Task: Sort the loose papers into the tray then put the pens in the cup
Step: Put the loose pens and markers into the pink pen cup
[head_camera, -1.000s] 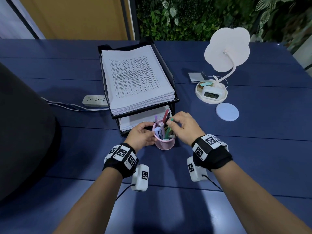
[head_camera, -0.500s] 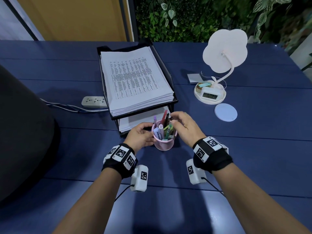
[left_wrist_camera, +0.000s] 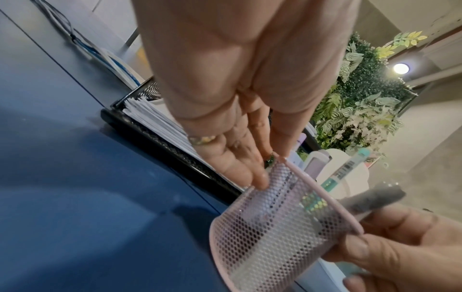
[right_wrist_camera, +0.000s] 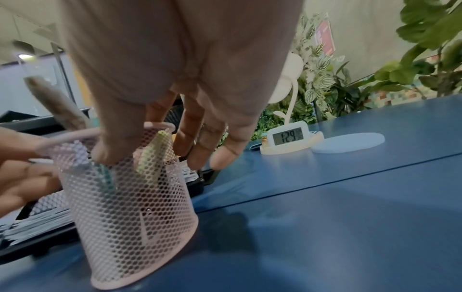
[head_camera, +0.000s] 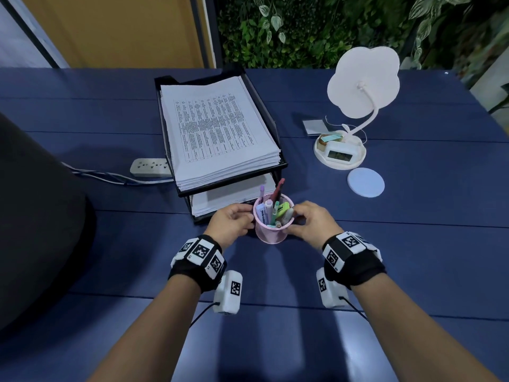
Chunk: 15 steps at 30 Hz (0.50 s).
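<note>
Pink mesh cup (head_camera: 271,230) of pens (head_camera: 276,210) is gripped at its sides by left hand (head_camera: 230,223) and right hand (head_camera: 310,223); its base is blurred. Black paper tray (head_camera: 278,139) stands just behind it, with bare blue table (head_camera: 413,244) to the right.

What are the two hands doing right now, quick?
Left hand: fingers and thumb hold the pink mesh cup at its rim.
Right hand: thumb and fingers hold the cup's other side.
</note>
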{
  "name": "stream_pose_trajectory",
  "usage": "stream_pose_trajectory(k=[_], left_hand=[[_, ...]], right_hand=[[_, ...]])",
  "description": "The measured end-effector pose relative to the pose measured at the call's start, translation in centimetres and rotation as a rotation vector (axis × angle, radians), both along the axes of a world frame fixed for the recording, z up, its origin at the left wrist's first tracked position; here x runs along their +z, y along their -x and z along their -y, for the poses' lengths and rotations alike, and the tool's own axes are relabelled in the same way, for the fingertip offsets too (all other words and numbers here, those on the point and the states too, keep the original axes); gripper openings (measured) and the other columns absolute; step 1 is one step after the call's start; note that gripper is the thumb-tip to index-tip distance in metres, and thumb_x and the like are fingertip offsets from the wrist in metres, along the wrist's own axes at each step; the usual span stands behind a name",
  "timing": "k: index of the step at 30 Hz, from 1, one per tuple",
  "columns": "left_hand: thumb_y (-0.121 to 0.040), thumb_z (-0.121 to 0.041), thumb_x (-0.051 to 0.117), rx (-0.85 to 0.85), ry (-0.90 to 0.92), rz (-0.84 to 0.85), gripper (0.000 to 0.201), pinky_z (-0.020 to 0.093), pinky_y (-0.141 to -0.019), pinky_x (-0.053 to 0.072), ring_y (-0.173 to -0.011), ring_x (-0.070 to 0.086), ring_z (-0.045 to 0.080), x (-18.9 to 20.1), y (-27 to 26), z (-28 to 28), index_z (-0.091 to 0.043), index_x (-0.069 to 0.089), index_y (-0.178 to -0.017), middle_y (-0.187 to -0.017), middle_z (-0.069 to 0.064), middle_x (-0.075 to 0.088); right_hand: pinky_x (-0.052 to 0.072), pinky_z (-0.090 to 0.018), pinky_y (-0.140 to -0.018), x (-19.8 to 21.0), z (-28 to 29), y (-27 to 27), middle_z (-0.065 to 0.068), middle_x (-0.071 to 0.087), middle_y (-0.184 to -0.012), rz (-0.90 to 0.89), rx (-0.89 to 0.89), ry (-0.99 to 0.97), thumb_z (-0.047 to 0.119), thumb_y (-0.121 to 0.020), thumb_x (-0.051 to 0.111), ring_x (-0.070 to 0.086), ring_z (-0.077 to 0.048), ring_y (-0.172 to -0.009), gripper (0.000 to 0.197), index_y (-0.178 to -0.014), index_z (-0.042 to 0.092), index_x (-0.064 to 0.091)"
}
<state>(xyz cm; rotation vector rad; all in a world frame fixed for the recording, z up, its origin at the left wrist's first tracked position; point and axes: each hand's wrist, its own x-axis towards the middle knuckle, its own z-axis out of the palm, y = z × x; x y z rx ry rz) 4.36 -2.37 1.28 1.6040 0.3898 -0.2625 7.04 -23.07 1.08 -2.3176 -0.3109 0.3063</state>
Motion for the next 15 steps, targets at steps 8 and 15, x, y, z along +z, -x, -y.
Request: stream_pose_trajectory(k=[8,15], left_hand=[[-0.082,-0.035,0.07,-0.441,-0.789,-0.065,0.072,0.039,-0.117,0.022,-0.144,0.021,0.023,-3.5,0.0,-0.9,-0.025,0.036,-0.145,-0.158,0.004,0.019],[-0.071,-0.058,0.071,-0.821,-1.069,-0.191,0.117,0.053,-0.115,-0.007,-0.144,-0.021,0.028,-5.2,1.3,-0.3,-0.029,-0.01,-0.151,-0.157,0.004,-0.023]], right_hand=[[0.041,-0.022,-0.08,-0.7,2.2,-1.0,-0.004,0.045,-0.096,0.119,-0.233,0.114,0.018,-0.078,0.07,0.056,-0.024,-0.087,0.02,-0.095,0.008,0.066],[0.049,-0.033,-0.082,-0.6,2.1,-2.6,-0.009,0.05,-0.11,0.102,-0.313,0.188,0.028,-0.082,0.065,0.057,-0.027,-0.092,0.029,-0.107,0.013,0.064]])
